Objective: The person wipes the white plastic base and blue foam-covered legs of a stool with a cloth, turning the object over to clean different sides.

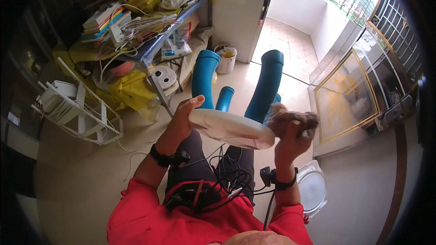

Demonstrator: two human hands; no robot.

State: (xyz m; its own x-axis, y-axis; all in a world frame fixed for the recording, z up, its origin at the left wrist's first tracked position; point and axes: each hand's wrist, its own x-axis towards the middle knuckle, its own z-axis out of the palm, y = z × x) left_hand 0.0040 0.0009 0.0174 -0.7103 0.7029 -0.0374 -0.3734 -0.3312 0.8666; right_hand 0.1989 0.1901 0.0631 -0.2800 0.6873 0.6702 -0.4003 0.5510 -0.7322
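A plastic stool with a round white seat [231, 127] and thick blue legs [265, 85] is held up in front of me, its legs pointing away. My left hand [182, 120] grips the seat's left rim, with the thumb lying along the upper edge. In my right hand [293, 143] is a bunched greyish-brown cloth [289, 122], close against the right side of the seat and one leg. Part of the far right leg is hidden behind the cloth and the nearer leg. Greyish smudges or shadows show on the seat.
To the left stands a table [158, 41] piled with books [102, 18], cables and bags. An overturned white rack [81, 109] lies on the floor. Beyond are a small bucket [226, 59] and a doorway. A white lidded container [311, 189] sits right; black cables [231, 173] hang at my waist.
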